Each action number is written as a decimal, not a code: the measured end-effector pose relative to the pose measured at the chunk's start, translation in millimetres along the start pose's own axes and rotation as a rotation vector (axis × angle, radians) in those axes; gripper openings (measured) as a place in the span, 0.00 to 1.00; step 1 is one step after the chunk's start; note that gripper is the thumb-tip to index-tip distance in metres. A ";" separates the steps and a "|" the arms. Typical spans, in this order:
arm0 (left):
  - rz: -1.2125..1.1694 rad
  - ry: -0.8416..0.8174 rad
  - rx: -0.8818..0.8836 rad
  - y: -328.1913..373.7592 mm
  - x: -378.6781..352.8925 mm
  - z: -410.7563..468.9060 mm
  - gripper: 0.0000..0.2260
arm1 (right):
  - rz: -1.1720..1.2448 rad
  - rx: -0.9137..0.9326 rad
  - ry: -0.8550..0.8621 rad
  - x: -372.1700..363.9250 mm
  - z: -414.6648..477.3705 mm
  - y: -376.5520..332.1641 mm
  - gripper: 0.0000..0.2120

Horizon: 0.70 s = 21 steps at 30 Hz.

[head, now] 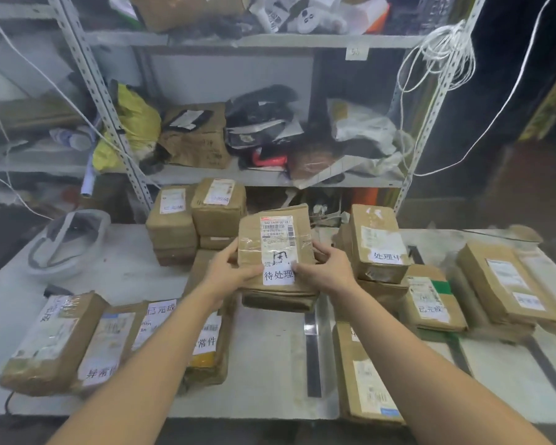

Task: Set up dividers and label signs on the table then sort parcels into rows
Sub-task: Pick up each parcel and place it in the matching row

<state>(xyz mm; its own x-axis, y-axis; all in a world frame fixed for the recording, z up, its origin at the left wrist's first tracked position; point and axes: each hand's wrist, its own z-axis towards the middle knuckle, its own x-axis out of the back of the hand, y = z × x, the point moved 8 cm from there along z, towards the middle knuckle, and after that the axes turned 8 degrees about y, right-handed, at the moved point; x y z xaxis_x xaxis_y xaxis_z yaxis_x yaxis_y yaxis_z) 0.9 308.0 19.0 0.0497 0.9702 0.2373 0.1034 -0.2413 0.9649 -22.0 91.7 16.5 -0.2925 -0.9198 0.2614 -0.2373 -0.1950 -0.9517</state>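
At frame centre, brown paper-wrapped parcel [276, 252] with white label, tilted upright above others; flat black strip divider [312, 358] lying lower centre.

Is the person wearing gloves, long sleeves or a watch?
No gloves: the left hand and the right hand are bare. Both forearms are bare too, with no sleeve showing right down to the picture's bottom edge. I can see no watch, bracelet or ring on them.

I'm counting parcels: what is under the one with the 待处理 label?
A second brown parcel lies directly beneath the labelled parcel, held between the left hand and right hand. Its own label is covered.
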 end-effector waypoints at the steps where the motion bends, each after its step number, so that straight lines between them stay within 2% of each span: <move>1: 0.012 -0.008 0.015 -7.6 -4.6 7.4 0.23 | -0.019 -0.015 0.001 -1.4 5.0 8.5 0.37; 6: 0.059 -0.070 0.091 -47.0 -16.0 46.4 0.23 | -0.083 -0.102 0.014 -23.2 37.5 52.4 0.38; 13: 0.151 -0.216 0.222 -104.4 -26.4 100.1 0.28 | -0.113 -0.220 -0.006 -54.4 77.3 89.7 0.24; 21: 0.189 -0.272 0.219 -130.9 -43.2 123.5 0.29 | -0.198 -0.306 0.054 -65.4 89.3 114.9 0.22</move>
<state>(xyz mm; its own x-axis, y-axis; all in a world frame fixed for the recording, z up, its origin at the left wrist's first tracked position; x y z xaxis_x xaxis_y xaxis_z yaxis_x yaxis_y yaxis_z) 107.9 294.9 -131.4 0.3464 0.8737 0.3417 0.2754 -0.4429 0.8532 52.7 99.1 -124.3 -0.2598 -0.8535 0.4517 -0.5577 -0.2493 -0.7917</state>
